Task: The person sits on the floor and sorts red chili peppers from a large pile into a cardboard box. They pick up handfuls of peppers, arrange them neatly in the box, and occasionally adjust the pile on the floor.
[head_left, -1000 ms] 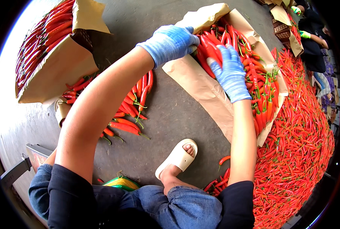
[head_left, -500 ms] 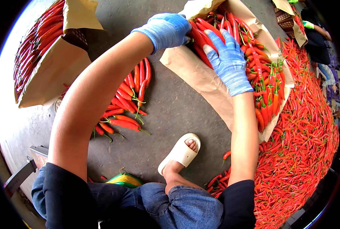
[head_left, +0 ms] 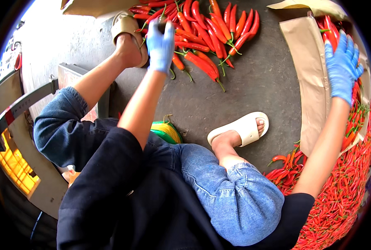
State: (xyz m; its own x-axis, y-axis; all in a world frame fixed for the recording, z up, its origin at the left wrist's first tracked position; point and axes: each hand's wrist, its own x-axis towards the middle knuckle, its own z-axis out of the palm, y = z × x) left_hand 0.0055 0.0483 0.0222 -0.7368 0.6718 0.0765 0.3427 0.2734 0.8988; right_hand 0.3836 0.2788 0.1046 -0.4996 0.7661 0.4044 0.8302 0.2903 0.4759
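My left hand, in a blue knit glove, reaches over a loose pile of long red chili peppers on the floor. Its thumb and a finger stand apart, and no chili shows clearly between them. At the right, my right hand, gloved the same way, lies spread on red chilies inside a brown paper lining. Those fingers are stretched out and grip nothing visible. The paper's right side is partly cut off by the picture's rim.
A large heap of red chilies spreads along the lower right. My sandalled feet, with a cream sandal in the middle, stand on the grey floor. A green and yellow bundle lies between my legs. Metal equipment stands left, and brown paper shows top left.
My left hand has left the paper-lined chilies and moved left to the floor pile. My right hand stays on the lined chilies. The view has swung left.
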